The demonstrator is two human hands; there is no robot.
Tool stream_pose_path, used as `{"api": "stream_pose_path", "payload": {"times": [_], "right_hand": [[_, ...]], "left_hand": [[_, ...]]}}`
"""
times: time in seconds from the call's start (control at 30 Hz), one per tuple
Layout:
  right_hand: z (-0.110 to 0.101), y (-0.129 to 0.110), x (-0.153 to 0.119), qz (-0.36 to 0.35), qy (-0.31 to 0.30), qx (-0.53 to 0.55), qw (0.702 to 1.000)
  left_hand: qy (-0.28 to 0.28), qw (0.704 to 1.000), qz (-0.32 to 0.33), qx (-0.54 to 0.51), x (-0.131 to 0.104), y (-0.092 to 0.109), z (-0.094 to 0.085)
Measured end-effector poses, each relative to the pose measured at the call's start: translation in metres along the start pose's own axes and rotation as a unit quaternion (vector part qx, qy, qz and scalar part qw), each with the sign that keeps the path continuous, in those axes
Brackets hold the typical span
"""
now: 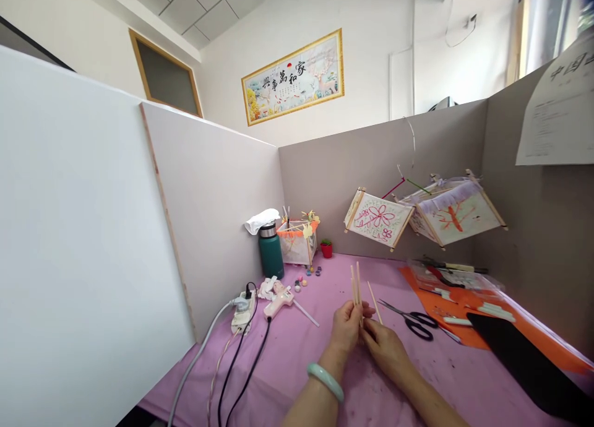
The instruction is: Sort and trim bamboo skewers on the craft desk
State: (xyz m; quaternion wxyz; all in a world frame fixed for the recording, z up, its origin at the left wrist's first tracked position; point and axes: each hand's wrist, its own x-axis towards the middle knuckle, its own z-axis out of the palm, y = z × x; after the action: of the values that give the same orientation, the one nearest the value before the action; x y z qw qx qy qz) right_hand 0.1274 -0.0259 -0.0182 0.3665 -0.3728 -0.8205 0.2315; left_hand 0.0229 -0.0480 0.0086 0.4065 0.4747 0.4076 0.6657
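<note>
Thin pale wooden sticks [357, 283] stand nearly upright in my left hand [346, 325], whose fingers are wrapped round their lower part. Pressed against it from the right, my right hand [383, 346] grips the bottom of the same sticks, with its fingertips partly hidden. Another wooden stick [375, 302] slants just beyond my right hand; I cannot tell whether it touches the fingers. To the right lie black-handled scissors [413, 320], blades pointing left. On the left a pale pink glue gun [279, 303] rests on its side, a glue stick [306, 312] at its nozzle.
A purple cloth [288, 371] covers the table. A power strip [244, 315] with cables is at left. Behind stand a green bottle [271, 254], a paper lantern [297, 247] and a red pot [327, 249]. Painted lanterns [378, 218] hang at right above orange paper [417, 284] and a black slab [515, 359].
</note>
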Motion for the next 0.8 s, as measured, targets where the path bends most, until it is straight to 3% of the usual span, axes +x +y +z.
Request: {"api": "stream_pose_path", "payload": {"times": [0.33, 0.8], "right_hand": [[0.000, -0.001, 0.002, -0.008, 0.032, -0.004, 0.999], [0.001, -0.003, 0.000, 0.024, 0.026, 0.020, 0.999]], "left_hand": [[-0.002, 0.999, -0.016, -0.047, 0.001, 0.005, -0.003], [-0.026, 0.992, -0.056, -0.112, 0.003, 0.008, -0.014]]}}
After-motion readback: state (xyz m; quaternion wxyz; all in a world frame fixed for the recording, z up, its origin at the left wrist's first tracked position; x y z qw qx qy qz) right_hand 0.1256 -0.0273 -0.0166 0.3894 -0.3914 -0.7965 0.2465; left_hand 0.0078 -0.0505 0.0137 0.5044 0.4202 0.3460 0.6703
